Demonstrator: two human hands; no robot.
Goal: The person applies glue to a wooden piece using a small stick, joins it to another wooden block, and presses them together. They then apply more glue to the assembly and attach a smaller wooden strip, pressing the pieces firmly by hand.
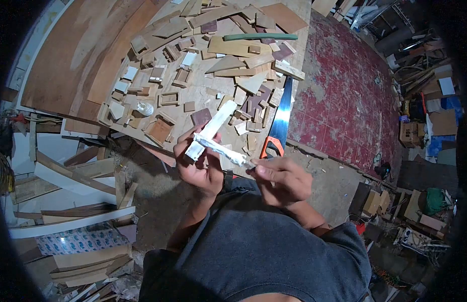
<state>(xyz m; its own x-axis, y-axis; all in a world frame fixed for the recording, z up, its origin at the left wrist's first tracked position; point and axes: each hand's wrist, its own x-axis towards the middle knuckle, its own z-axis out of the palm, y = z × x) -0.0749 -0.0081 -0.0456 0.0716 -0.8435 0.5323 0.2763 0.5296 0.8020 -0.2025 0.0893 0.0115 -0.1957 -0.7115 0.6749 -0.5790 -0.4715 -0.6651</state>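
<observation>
My left hand (197, 168) is closed around a flat strip of wood (219, 120) with a whitish upper face, tilted up and away from me. Its near end shows below my fingers. My right hand (286, 180) pinches the near end of a thin stick (223, 151) thickly coated in white paste. The coated end of this stick crosses the wood strip and appears to touch it. Beyond my hands, a handsaw (280, 121) with an orange and black handle lies on the worktable (180, 117).
Small wooden box-like pieces (182, 77) and many offcuts (238, 65) cover the table. A green strip (260, 36) lies at the back. A red worn surface (344, 85) adjoins on the right. Scrap boards (75, 173) are piled at left, and a cardboard box (410, 133) stands right.
</observation>
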